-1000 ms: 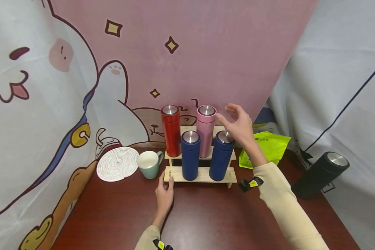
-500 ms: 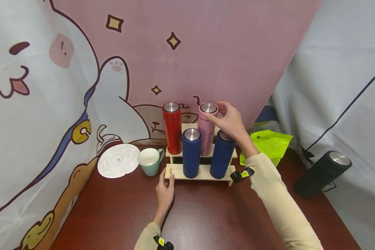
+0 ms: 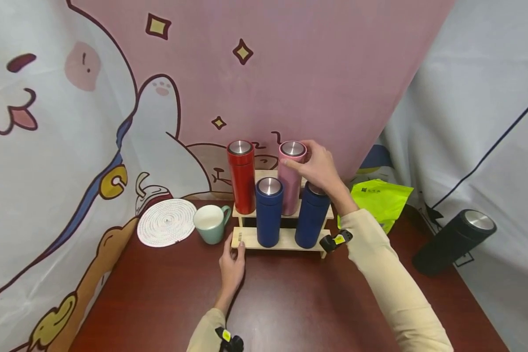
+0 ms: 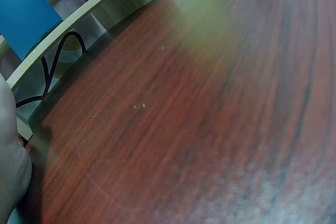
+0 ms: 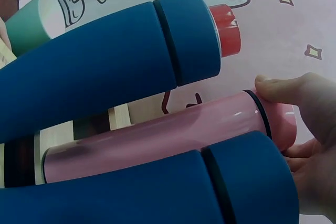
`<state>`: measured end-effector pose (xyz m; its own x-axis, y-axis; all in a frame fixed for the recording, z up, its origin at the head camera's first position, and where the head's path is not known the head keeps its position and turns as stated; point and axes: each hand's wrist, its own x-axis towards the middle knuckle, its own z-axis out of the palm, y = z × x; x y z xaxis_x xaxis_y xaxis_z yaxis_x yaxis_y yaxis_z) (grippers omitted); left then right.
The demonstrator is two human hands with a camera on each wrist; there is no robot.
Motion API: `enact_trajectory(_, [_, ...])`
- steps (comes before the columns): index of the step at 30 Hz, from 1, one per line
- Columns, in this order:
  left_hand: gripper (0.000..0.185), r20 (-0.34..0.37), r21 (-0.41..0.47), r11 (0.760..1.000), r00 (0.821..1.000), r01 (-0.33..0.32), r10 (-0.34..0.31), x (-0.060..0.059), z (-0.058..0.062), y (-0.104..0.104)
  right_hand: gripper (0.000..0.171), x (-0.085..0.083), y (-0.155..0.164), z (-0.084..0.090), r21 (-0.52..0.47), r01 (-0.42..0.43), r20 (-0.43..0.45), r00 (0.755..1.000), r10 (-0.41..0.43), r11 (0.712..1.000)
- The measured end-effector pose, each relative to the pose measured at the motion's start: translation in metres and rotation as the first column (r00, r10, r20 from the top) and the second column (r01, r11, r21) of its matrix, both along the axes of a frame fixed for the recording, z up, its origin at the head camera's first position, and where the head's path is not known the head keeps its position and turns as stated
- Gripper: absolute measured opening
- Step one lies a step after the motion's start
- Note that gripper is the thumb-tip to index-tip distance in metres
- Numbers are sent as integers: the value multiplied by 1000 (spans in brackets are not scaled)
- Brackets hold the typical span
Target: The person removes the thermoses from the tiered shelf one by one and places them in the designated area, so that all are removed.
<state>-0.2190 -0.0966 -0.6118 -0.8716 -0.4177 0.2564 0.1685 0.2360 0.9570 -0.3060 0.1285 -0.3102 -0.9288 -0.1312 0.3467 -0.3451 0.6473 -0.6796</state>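
Note:
My right hand point(image 3: 320, 168) grips the pink thermos bottle point(image 3: 289, 181) round its capped top. In the right wrist view the thumb lies on one side of the cap and the fingers on the other. That bottle stands upright on the upper tier of a two-step wooden rack point(image 3: 248, 238), beside a red thermos bottle point(image 3: 243, 183). Two blue thermos bottles, one left point(image 3: 269, 215) and one right point(image 3: 311, 220), stand on the lower tier. The right blue cap is partly hidden by my right wrist. My left hand point(image 3: 231, 269) holds the rack's left front corner between thumb and fingers.
A green mug point(image 3: 210, 227) stands left of the rack, beside a round white woven mat point(image 3: 167, 222) leaning at the back. To the right are a bright yellow-green pouch point(image 3: 380, 198) and a black thermos bottle point(image 3: 451, 244). Printed cloth hangs behind.
My right hand has moved left from beside the pink thermos bottle and closed round its top. The left hand stays on the rack corner. The head view has shifted slightly.

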Motion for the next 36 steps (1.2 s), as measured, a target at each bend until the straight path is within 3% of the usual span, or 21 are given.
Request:
enact_trajectory(12, [49,10,12,1000,1000,4,-4,2,3,-1,69,4,16,-8,-125,63,-120,990,-78,990])
enact_trajectory(22, [47,16,10,1000,1000,-2,2,0,3,1,72,9,36,-9,-165,139,-75,985,-153,977])
enact_trajectory(36, [46,-22,-16,1000,1000,-16,16,1,3,1,69,16,68,-15,-242,217,-147,955,-256,946])
